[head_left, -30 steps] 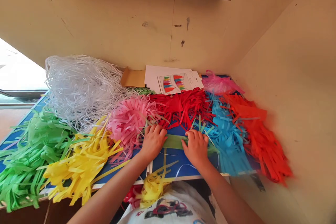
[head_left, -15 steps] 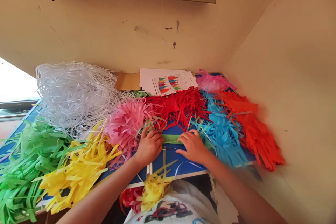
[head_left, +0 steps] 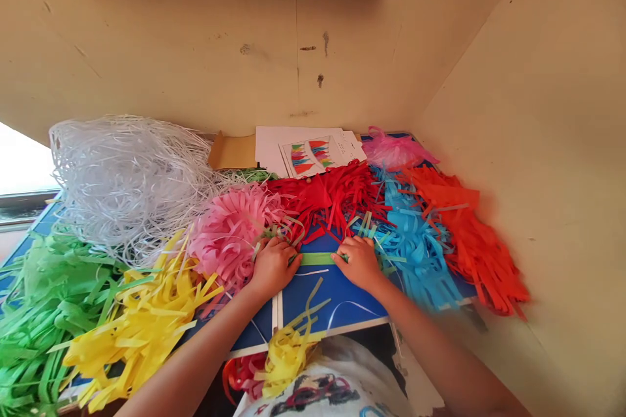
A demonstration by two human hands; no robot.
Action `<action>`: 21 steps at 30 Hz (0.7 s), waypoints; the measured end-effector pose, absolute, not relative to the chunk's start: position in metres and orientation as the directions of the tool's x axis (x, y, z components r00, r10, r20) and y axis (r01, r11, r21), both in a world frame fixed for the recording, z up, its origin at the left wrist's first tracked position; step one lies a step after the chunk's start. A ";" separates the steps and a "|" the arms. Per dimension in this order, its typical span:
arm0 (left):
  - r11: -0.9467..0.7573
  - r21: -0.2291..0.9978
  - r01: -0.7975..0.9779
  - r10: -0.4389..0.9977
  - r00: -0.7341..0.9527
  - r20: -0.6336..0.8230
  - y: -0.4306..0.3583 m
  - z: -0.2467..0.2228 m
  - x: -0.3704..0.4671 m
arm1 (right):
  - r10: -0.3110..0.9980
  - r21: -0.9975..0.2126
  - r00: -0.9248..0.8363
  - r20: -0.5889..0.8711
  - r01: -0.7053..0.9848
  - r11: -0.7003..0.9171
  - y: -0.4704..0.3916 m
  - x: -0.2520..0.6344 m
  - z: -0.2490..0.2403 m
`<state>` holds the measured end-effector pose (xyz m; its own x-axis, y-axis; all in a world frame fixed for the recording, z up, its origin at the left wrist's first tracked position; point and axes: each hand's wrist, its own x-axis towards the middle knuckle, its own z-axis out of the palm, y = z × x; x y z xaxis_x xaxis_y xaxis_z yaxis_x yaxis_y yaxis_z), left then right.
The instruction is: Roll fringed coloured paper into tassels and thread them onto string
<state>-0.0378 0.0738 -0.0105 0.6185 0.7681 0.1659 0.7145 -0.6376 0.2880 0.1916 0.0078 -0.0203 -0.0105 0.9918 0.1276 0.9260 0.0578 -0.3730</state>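
Observation:
A light green fringed tissue paper strip (head_left: 315, 258) stretches flat between my two hands, just above the blue tabletop (head_left: 313, 303). My left hand (head_left: 276, 264) is closed round its left end, beside the pink paper fringe (head_left: 227, 231). Round the right end my right hand (head_left: 359, 264) is closed too, close to the light blue paper fringe (head_left: 415, 241). Loose green fringe ends stick out past both hands. Beyond the strip lies a heap of red paper fringe (head_left: 337, 199). My fingertips are partly hidden by the hands themselves.
Green fringe (head_left: 59, 313) and yellow fringe (head_left: 141, 319) cover the left side, below a tangle of white string (head_left: 127, 182). Orange-red fringe (head_left: 469, 241) hangs over the right edge. A printed card (head_left: 313, 155) leans at the back. Yellow strips (head_left: 286, 358) hang at the front edge.
The strip between my hands is narrower and looks folded or rolled tighter. Both hands have closed more round its ends. The view has shifted slightly.

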 end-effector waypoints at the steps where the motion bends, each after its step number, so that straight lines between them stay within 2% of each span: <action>1: -0.633 0.275 0.724 0.773 0.612 0.169 0.074 -0.012 -0.037 | 0.991 -0.368 -0.009 0.130 0.928 0.057 0.009 0.192 -0.022; 7: -0.673 0.214 0.708 0.739 0.628 0.246 0.069 -0.010 -0.043 | 0.984 -0.347 -0.024 0.175 0.934 0.085 0.007 0.195 -0.021; 9: -0.742 0.181 0.645 0.668 0.693 0.272 0.065 -0.008 -0.046 | 0.965 -0.302 -0.142 0.221 0.931 0.206 0.002 0.197 -0.017; 13: -0.829 0.076 0.555 0.547 0.773 0.322 0.060 -0.006 -0.046 | 0.855 -0.110 -0.419 0.306 0.876 0.469 0.001 0.202 -0.014; 18: -0.830 0.068 0.553 0.546 0.783 0.299 0.065 0.000 -0.038 | 0.857 -0.108 -0.448 0.255 0.867 0.486 0.017 0.208 -0.009; 21: -0.842 0.059 0.537 0.532 0.806 0.261 0.070 0.007 -0.035 | 0.824 -0.072 -0.530 0.203 0.831 0.552 0.020 0.207 0.002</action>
